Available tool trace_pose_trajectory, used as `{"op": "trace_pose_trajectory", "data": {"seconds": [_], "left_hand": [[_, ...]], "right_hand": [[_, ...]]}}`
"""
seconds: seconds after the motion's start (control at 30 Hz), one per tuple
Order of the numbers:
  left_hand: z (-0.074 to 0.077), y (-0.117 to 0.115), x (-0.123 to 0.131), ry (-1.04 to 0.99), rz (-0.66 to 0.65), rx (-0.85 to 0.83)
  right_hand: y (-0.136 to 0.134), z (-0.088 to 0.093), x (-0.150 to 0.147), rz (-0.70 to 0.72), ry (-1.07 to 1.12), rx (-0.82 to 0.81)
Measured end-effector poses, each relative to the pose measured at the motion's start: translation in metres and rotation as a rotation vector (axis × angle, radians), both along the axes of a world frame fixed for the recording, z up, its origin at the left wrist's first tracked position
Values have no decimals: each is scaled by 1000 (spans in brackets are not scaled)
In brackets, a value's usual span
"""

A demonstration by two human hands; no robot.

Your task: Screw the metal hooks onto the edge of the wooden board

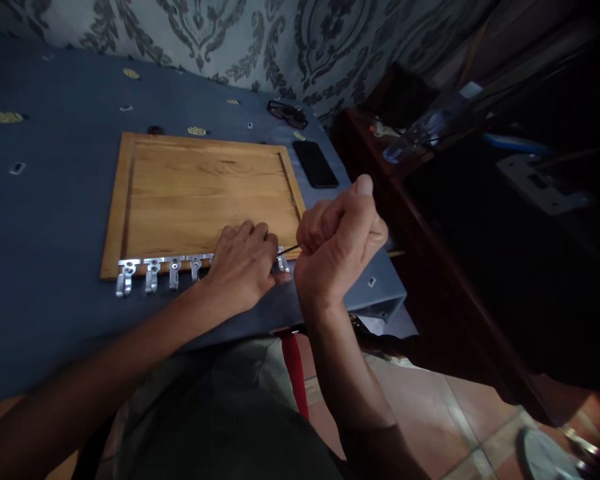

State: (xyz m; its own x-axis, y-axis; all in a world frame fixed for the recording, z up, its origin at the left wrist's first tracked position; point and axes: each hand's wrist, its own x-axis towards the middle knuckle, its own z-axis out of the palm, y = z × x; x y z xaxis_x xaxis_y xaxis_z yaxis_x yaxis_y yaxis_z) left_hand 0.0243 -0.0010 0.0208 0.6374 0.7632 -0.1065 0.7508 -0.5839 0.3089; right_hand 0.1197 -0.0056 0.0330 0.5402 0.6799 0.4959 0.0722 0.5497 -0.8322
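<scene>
A framed wooden panel point(205, 200) lies on the blue tablecloth. Along its near edge runs a metal strip with several silver hooks point(175, 273). My left hand point(245, 263) presses down on the strip and the panel's near edge, its fingers bent over the hooks near the right end; what is under it is hidden. My right hand point(337, 237) is a fist around a tool whose thin dark shaft point(289, 250) points left to the strip beside my left fingers. The tool's handle is hidden inside the fist.
A black phone point(315, 164) and dark glasses point(287, 114) lie beyond the panel's right side. The blue tablecloth point(45, 200) ends at the right near a dark wooden piece of furniture point(430, 247), with a clear plastic bottle point(425, 130) on it. Patterned fabric hangs behind.
</scene>
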Motion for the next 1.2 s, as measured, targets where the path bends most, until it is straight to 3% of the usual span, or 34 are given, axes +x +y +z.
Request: {"op": "trace_pose_trajectory", "data": {"seconds": [0.23,0.5,0.87,1.03,1.2], "left_hand": [[1,2,1,20,21,5],[1,2,3,56,20,42],[-3,1,5,-18,40,66],[-2,2,5,-5,35,69],[-1,2,7,36,36,31]], "right_hand": [[-1,-4,4,54,6,-71],[-6,-6,3,-22,-129,-42],[-6,1,2,-18,-26,-86],[-6,2,3,63,79,-31],[-6,3,3,6,2,-112]]}}
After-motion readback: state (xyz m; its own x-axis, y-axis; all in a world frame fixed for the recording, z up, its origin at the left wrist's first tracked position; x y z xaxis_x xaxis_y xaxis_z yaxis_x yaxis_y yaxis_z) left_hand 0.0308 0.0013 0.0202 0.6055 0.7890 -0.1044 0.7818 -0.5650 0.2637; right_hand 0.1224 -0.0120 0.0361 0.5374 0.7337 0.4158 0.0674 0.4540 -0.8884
